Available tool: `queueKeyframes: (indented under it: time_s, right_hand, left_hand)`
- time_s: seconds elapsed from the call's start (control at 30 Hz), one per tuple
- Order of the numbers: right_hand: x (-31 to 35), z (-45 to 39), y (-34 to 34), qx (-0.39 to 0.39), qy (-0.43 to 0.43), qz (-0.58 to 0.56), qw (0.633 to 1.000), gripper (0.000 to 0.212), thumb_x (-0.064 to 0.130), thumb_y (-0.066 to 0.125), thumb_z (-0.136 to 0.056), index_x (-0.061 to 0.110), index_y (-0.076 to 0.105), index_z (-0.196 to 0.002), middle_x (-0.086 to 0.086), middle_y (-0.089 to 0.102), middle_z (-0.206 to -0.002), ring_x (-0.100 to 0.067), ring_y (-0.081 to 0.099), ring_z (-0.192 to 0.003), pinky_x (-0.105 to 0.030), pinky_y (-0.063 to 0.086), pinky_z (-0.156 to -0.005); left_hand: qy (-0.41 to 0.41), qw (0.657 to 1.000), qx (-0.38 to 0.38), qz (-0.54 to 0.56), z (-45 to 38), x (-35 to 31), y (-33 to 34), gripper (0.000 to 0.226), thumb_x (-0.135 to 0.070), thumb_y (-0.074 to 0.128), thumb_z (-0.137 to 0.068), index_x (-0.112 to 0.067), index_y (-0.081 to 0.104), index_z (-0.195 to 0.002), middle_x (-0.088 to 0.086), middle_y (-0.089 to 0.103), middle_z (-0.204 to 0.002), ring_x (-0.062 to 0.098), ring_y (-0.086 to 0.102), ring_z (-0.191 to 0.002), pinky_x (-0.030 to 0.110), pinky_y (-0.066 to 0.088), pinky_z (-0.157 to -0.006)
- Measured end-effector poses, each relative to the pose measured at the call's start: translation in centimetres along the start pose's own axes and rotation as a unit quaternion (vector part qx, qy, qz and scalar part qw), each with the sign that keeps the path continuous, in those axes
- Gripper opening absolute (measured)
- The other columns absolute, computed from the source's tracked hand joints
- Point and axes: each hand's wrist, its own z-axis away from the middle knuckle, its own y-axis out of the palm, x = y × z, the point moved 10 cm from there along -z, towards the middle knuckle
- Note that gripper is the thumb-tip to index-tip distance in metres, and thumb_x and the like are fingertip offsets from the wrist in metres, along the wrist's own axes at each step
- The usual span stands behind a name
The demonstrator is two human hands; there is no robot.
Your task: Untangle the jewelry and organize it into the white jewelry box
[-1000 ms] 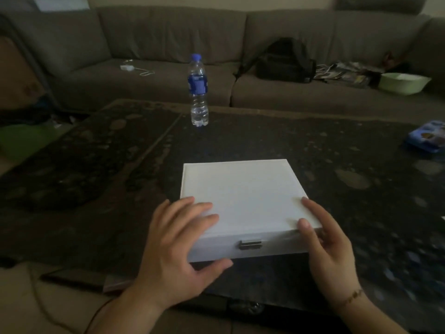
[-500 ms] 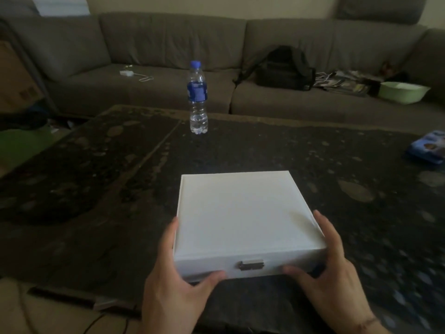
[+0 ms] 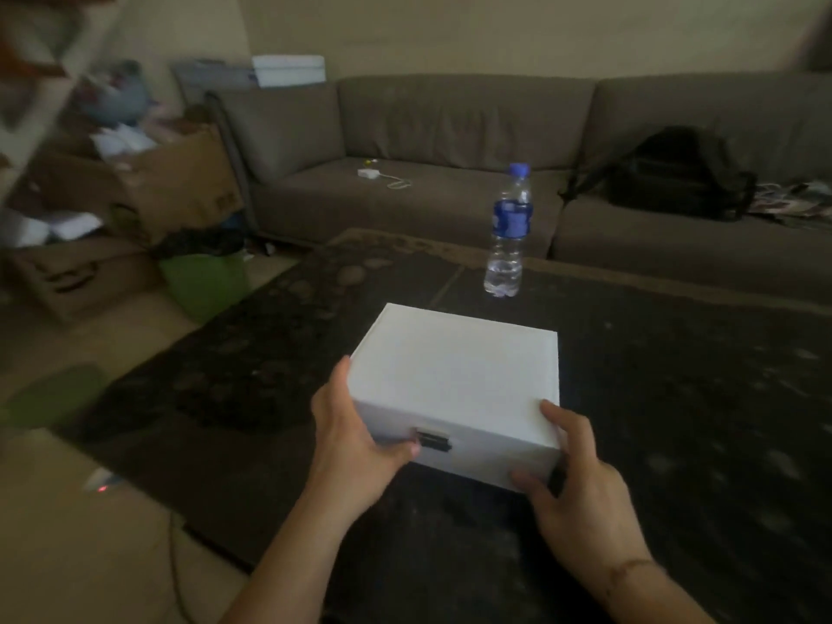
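A white jewelry box (image 3: 454, 380) sits closed on a dark, mottled table (image 3: 675, 398), near the table's front edge, with a small dark metal clasp (image 3: 433, 439) on its front face. The left hand (image 3: 355, 434) grips the box's left front corner: its fingers lie along the left side and its thumb presses on the front face just beside the clasp. The right hand (image 3: 572, 484) grips the right front corner, with one finger curled over the top edge and the thumb against the lower front face. No jewelry shows outside the box.

Behind the box, a clear water bottle (image 3: 506, 231) with a blue cap and label stands upright on the table. Further back is a brown sofa (image 3: 450, 128), with a black backpack (image 3: 675, 173) resting on its seat. Cardboard boxes (image 3: 180, 182) stand on the floor at the left.
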Motion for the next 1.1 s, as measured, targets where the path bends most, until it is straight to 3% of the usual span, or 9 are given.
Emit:
queueKeyframes:
  time_s: [0.07, 0.17, 0.37, 0.53, 0.67, 0.93, 1.1]
  right_hand:
    - [2.7, -2.0, 2.1, 0.011, -0.028, 0.008, 1.0, 0.08, 0.029, 0.067, -0.089, 0.043, 0.007, -0.14, 0.002, 0.054, -0.134, -0.011, 0.061, -0.101, -0.029, 0.052, -0.093]
    - [6.2, -4.0, 5.3, 0.036, -0.067, 0.029, 0.997, 0.083, 0.029, 0.063, -0.092, 0.042, 0.0, -0.144, 0.003, 0.055, -0.133, -0.007, 0.059, -0.095, -0.03, 0.052, -0.096]
    - [12.6, -8.2, 11.7, 0.08, -0.132, 0.056, 0.986, 0.088, 0.03, 0.062, -0.093, 0.048, -0.007, -0.145, 0.004, 0.052, -0.139, -0.012, 0.059, -0.11, -0.03, 0.046, -0.101]
    - [17.1, -11.7, 15.9, 0.051, -0.162, 0.042, 0.985, 0.085, 0.028, 0.061, -0.094, 0.057, -0.009, -0.134, 0.002, 0.049, -0.14, -0.019, 0.057, -0.115, -0.036, 0.045, -0.103]
    - [19.9, -13.3, 17.9, 0.041, -0.195, 0.054, 0.979, 0.081, 0.024, 0.058, -0.096, 0.051, -0.007, -0.135, -0.002, 0.049, -0.139, -0.023, 0.056, -0.117, -0.038, 0.045, -0.105]
    - [21.3, -14.3, 20.4, 0.001, -0.187, 0.071, 0.98, 0.089, 0.013, 0.056, -0.095, 0.043, -0.015, -0.14, -0.009, 0.035, -0.149, -0.028, 0.055, -0.121, -0.044, 0.042, -0.109]
    - [21.2, -14.7, 21.3, 0.034, -0.156, 0.132, 0.978, 0.098, 0.016, 0.054, -0.096, 0.042, -0.031, -0.137, -0.01, 0.039, -0.148, -0.027, 0.058, -0.117, -0.048, 0.037, -0.113]
  left_hand:
    - [-0.024, 1.0, 0.004, 0.003, -2.9, 1.8, -1.8, 0.136, -0.019, 0.094, -0.062, -0.041, -0.006, -0.152, -0.011, 0.004, -0.154, 0.022, 0.021, -0.144, 0.046, 0.028, -0.116]
    - [-0.022, 1.0, 0.008, 0.004, -6.8, 3.6, -4.8, 0.142, -0.021, 0.095, -0.059, -0.042, -0.012, -0.151, -0.01, 0.002, -0.156, 0.024, 0.018, -0.146, 0.049, 0.024, -0.118]
    - [-0.026, 0.999, -0.025, -0.008, -13.1, 7.6, -11.4, 0.138, -0.021, 0.094, -0.061, -0.037, -0.007, -0.154, -0.007, 0.005, -0.16, 0.023, 0.014, -0.148, 0.051, 0.018, -0.12]
    - [-0.03, 0.998, -0.048, -0.029, -17.9, 10.5, -15.6, 0.129, -0.023, 0.091, -0.066, -0.035, -0.002, -0.155, -0.002, 0.013, -0.16, 0.026, 0.02, -0.147, 0.056, 0.022, -0.12]
    - [-0.02, 0.998, -0.04, -0.033, -20.7, 12.3, -17.1, 0.128, -0.024, 0.09, -0.068, -0.038, -0.003, -0.153, 0.001, 0.022, -0.158, 0.028, 0.027, -0.145, 0.058, 0.027, -0.117]
    - [-0.018, 0.997, -0.075, -0.03, -23.0, 13.7, -17.7, 0.125, -0.013, 0.087, -0.072, -0.037, -0.004, -0.155, 0.004, 0.029, -0.154, 0.029, 0.03, -0.143, 0.058, 0.027, -0.117]
    - [-0.039, 0.993, -0.098, -0.058, -22.8, 14.0, -17.4, 0.122, -0.017, 0.082, -0.079, -0.04, -0.011, -0.154, 0.007, 0.029, -0.156, 0.032, 0.03, -0.144, 0.059, 0.026, -0.117]
